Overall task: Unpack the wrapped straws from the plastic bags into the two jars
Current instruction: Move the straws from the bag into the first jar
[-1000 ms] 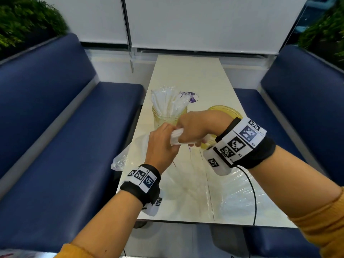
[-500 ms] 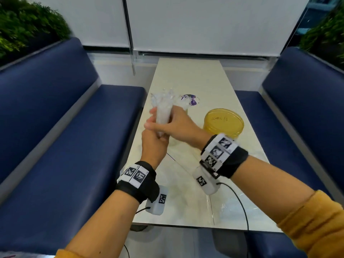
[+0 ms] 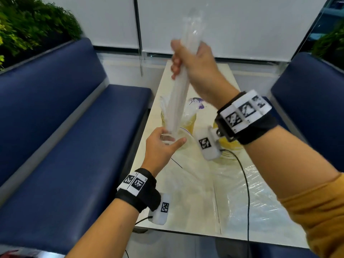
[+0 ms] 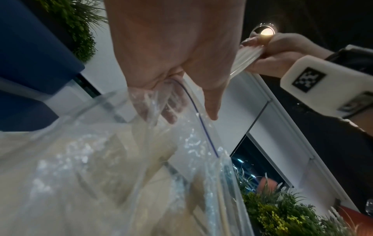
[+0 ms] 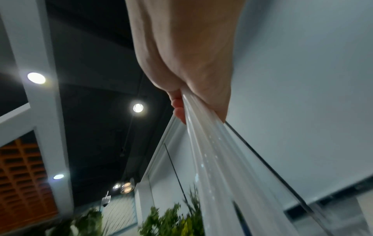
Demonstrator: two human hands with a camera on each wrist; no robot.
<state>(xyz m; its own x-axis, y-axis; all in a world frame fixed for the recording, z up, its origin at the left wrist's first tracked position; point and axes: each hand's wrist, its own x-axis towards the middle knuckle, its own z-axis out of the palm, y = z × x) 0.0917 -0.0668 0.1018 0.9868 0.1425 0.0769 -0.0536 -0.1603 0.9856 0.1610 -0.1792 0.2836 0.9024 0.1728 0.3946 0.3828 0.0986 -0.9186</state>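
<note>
Now my right hand [image 3: 193,62] grips the white wrapped-straw bundle [image 3: 176,101] high over the table [image 3: 201,202], my left hand [image 3: 160,146] pinches the clear plastic bag [image 4: 121,159], next into the straw-filled glass jar [image 3: 188,121].

Café booth, navy benches [image 3: 55,127] w/ narrow table [image 3: 195,192], planter greenery [image 3: 28,25], roller blinds [image 3: 232,25]

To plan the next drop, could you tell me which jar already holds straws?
The left jar, behind the held bundle: straws fan from its mouth. The right jar, half hidden, shows none.
</note>
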